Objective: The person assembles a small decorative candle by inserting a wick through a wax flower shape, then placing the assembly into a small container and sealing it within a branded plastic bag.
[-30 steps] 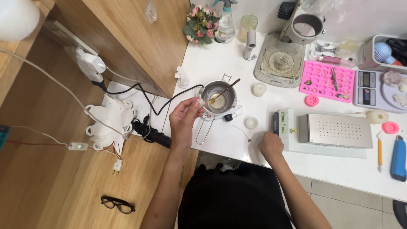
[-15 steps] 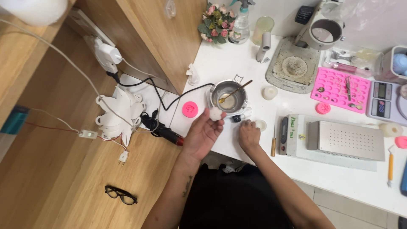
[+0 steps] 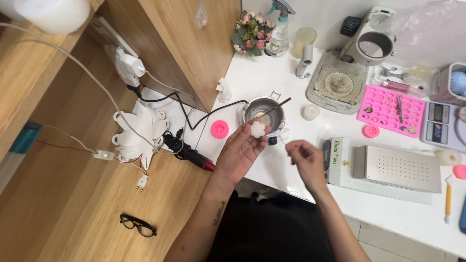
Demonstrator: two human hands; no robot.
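Here, the left hand pinches a small white flower-shaped wax piece before the round metal pot; the right hand hovers nearby, fingers loosely curled, empty.

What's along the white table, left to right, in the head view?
Round pink silicone mould → left hand holding a white flower-shaped wax piece → right hand → perforated grey metal plate → small orange-handled tool.
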